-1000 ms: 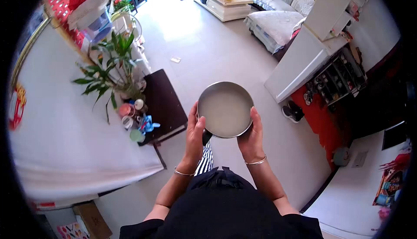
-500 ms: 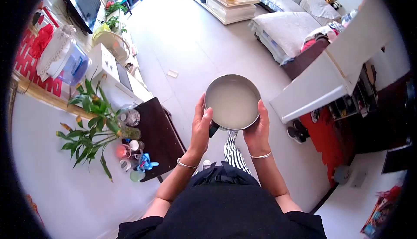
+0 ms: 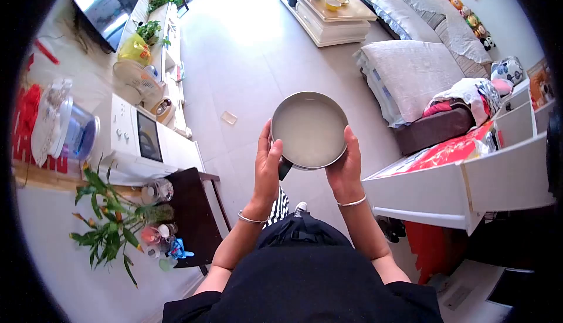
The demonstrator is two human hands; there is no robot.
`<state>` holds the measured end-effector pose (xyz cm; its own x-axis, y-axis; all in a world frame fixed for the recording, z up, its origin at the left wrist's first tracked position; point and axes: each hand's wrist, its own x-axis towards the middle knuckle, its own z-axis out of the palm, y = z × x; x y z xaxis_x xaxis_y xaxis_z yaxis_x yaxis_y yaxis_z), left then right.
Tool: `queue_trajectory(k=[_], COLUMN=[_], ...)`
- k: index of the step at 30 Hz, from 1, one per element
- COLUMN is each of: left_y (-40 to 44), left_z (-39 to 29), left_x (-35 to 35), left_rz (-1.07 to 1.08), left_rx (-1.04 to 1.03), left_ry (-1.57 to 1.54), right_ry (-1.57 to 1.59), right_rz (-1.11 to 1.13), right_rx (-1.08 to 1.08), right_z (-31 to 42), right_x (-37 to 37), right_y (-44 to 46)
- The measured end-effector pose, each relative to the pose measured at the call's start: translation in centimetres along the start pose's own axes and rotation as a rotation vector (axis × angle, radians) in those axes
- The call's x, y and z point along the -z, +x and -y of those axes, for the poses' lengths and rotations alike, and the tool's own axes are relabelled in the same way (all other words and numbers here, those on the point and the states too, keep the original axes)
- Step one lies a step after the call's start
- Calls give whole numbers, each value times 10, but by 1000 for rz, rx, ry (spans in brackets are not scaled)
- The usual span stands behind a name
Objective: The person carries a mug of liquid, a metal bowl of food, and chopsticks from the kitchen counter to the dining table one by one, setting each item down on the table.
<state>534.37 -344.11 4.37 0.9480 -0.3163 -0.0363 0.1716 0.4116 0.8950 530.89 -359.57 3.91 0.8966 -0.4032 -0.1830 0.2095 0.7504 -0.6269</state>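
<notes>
A round metal pot [image 3: 309,96] with cloudy whitish liquid [image 3: 311,135] in it is held level in front of my body, above the floor. My left hand [image 3: 268,167] is closed around its left side, thumb up along the wall, beside the black handle [image 3: 285,168] that points back toward me. My right hand [image 3: 346,167] grips the right side and lower edge, and its fingers are partly hidden beneath the pot. Both wrists wear a silver bangle.
On the left, a dark table [image 3: 189,217] carries jars and a leafy plant [image 3: 111,220]. A white cabinet [image 3: 419,197] juts in from the right. Farther ahead are a sofa [image 3: 410,68] and a coffee table [image 3: 350,13] with bowls. A small pale card [image 3: 229,117] lies on the floor.
I have stepped forward, so the cabinet and sofa on the right show more fully and the dark table has slid back. The pot stays between both hands.
</notes>
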Motion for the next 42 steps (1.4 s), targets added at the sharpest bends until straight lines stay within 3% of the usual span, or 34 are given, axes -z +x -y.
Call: queue_trajectory(k=[5,13,21,28,42], left_y=[115,320,493,633,919], left_z=[21,15,29,60,135], left_x=[-11,-29,-54,-111,-237], left_rz=[0,171,174,93,50], left_rx=[24,10,129,61,171], left_ry=[41,85,34,87,-54], right_ry=[3,41,137,68,42], right_rz=[-47,-121,-151,-22,-136], right_rx=[27,110,101,46,35], right_z=[7,30,53,111,223], right_x=[1,-32,-40,-28,20], right_y=[106,287,461,621,920])
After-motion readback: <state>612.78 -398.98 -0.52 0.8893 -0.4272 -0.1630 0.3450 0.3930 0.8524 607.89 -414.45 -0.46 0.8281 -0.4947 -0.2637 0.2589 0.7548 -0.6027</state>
